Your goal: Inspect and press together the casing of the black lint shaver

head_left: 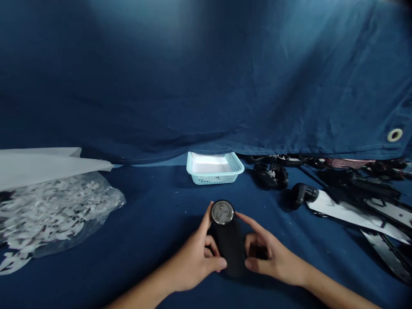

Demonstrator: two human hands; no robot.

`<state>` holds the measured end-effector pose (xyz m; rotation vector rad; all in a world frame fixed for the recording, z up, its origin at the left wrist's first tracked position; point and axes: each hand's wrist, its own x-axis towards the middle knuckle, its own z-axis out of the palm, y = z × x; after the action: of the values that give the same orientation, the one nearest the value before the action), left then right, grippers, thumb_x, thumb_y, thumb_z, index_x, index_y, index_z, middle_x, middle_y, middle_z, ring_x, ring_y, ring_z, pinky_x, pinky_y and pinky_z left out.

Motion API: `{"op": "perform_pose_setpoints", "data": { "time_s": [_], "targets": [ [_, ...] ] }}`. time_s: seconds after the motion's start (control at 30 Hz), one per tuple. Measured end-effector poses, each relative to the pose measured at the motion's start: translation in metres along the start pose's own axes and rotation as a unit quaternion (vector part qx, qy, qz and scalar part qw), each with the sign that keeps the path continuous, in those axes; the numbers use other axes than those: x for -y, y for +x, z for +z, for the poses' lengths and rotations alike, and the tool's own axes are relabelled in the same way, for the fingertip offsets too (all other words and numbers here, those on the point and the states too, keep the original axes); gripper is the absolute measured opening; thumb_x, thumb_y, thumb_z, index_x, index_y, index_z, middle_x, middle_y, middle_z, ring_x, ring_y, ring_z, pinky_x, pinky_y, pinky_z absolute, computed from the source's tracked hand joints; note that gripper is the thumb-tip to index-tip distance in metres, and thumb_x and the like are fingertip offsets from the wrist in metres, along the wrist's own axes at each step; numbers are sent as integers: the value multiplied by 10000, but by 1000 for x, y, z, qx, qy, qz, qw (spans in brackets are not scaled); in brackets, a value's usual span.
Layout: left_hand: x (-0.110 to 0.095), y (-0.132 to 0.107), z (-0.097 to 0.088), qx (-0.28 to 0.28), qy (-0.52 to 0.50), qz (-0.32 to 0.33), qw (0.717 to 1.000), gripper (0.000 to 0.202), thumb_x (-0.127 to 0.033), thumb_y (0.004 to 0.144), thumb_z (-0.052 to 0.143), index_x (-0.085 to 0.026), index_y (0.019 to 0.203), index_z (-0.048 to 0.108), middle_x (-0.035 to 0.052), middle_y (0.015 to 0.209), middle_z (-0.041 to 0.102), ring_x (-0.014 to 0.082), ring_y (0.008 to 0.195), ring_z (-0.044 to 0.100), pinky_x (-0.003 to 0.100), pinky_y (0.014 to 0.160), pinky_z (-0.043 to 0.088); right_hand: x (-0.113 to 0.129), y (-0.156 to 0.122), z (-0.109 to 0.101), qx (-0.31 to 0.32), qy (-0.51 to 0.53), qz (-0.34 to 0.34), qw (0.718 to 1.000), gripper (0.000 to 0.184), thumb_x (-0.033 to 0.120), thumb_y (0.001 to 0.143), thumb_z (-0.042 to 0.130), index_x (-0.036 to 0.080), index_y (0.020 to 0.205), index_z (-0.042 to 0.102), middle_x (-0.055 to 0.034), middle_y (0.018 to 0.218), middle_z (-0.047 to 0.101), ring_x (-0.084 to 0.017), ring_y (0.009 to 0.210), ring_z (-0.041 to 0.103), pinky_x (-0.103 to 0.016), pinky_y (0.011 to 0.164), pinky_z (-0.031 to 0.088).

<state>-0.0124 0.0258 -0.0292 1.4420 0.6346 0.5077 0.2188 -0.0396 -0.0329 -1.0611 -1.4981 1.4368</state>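
Observation:
A black oblong device (229, 242) with a round silver mesh head (222, 212) lies on the blue cloth in front of me. My left hand (196, 257) grips its left side, fingers curled round it and the forefinger reaching up beside the mesh head. My right hand (268, 253) clasps its right side, thumb low on the body and forefinger stretched toward the head. Both hands hold the device together.
A light blue plastic basket (236, 165) with white sheets inside stands behind the device. At the left lies a clear bag of white cut-outs (54, 210) under a white sheet (38, 165). Black parts and white-backed strips (350, 193) crowd the right. A blue tarp (206, 73) hangs behind.

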Motion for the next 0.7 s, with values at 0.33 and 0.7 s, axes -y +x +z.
{"op": "perform_pose_setpoints", "data": {
  "time_s": [0.33,0.7],
  "targets": [
    [-18,7,-6,-61,-41,-37,997,1061,-218,749,730,-372,1505,2,200,1552,137,93,681,550,330,630,547,7,-3,7,-147,-157,-34,976,276,289,851,645,216,1106,572,79,599,436,-103,550,407,-246,550,333],
    [-110,-17,1,-252,354,200,878,308,-362,894,556,-296,1195,563,46,1262,524,116,705,559,342,825,489,4,-6,11,-235,-283,-147,918,138,165,740,588,174,603,579,49,460,480,-93,429,425,-228,476,317]
  ]
}}
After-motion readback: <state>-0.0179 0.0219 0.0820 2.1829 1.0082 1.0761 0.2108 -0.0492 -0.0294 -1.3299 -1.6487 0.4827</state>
